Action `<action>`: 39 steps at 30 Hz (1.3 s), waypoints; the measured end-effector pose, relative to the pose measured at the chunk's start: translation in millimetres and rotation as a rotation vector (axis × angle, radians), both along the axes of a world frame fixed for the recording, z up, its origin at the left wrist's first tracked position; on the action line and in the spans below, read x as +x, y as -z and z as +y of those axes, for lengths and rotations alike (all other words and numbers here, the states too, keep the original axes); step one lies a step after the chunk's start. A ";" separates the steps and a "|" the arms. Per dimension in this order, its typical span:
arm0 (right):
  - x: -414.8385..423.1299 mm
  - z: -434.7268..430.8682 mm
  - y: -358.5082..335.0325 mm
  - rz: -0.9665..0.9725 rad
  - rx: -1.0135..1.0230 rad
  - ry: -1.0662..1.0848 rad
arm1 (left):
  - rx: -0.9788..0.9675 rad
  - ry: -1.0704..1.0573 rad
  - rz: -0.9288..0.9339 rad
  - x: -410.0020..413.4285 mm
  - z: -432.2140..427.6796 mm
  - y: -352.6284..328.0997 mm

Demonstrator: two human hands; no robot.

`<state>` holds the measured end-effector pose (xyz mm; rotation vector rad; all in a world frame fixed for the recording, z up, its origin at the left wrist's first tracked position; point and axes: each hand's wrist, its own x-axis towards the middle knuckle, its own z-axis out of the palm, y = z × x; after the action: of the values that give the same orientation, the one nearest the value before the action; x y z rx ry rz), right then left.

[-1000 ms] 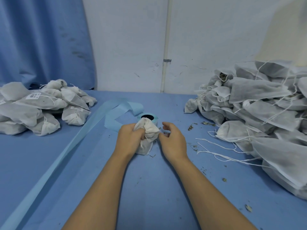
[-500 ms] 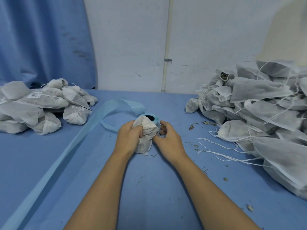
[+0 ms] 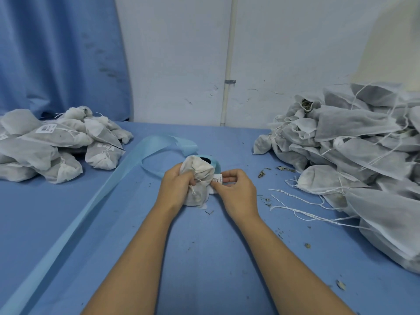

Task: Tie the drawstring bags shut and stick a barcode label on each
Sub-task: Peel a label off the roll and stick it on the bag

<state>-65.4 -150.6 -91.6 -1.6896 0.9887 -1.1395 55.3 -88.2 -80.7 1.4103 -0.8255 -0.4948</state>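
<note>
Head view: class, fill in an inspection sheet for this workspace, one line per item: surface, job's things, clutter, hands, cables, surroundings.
Surface: blue table, flecked with debris.
Job's things: drawstring bag at centre; barcode label at its right side; label roll behind it; left pile with labels showing on some bags; right pile with no labels visible.
Clutter: backing strip trailing to the near left; loose strings and herb crumbs by the right pile.
Hands: left hand grips the drawstring bag; right hand pinches the barcode label.
Cables: nothing seen.
Surroundings: blue curtain on the left; white wall with a pipe behind.
</note>
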 end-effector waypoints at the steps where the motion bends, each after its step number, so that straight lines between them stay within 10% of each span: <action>1: -0.9 -0.3 -0.5 -0.031 0.020 -0.003 | -0.006 -0.018 0.002 1.2 -0.7 1.1; 17: -10.4 0.3 -19.1 -0.604 0.548 -0.296 | -0.182 -0.014 0.174 -4.0 3.7 -7.5; 39: -10.8 5.9 -18.1 -0.305 0.301 -0.508 | -0.283 -0.007 0.522 9.8 3.5 -12.5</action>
<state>-76.1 -144.7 -73.5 -1.3644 0.4699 -0.8273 65.1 -84.7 -68.3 0.9595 -0.4440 -0.6751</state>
